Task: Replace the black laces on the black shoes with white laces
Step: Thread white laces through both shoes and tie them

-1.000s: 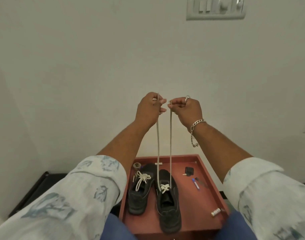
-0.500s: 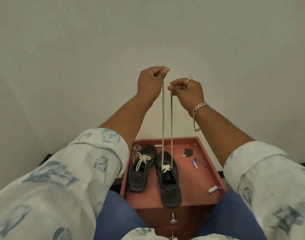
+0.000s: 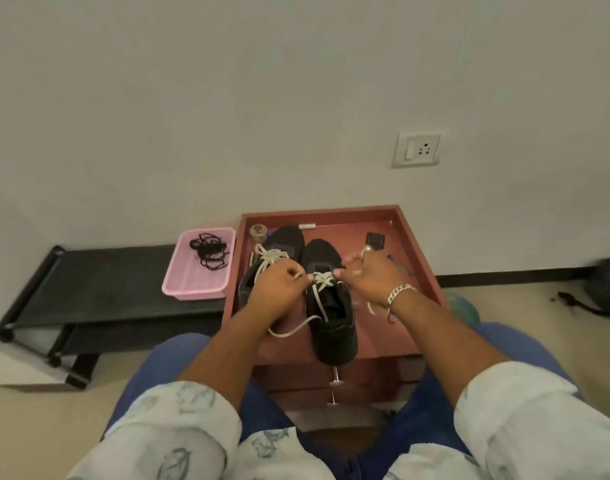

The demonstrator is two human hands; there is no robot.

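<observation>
A person seated before a low red-brown bench [image 3: 414, 327] works at a pair of black shoes [image 3: 331, 327] standing on its rimmed top. The left hand [image 3: 275, 289] is curled, pinching one strand of the white lace [image 3: 322, 280] at about 9 o'clock from the near shoe's eyelets. The right hand [image 3: 369, 277], wearing a ring and a silver chain bracelet [image 3: 398, 294] at the wrist, is curled too and grips the other strand at 3 o'clock from the same eyelets. The lace crosses over the tongue of the near shoe; a loose length of it trails down the shoe's opening and loops onto the bench top at 7 o'clock from the shoe.

The second shoe [image 3: 286, 242] stands just beside the first, at its 10 o'clock, partly behind the left hand, its own white lace showing across the top. At 9 o'clock from the bench a pink basket [image 3: 182, 289] sits on a black rack [image 3: 88, 292], with a tangle of black laces [image 3: 210, 252] inside it. A small black object [image 3: 375, 241] lies on the bench top at 1 o'clock from the shoes. A wall socket [image 3: 417, 150] is set in the pale wall [image 3: 227, 98] at 1 o'clock. Pale printed sleeves [image 3: 178, 424] and blue trousers fill the foreground.
</observation>
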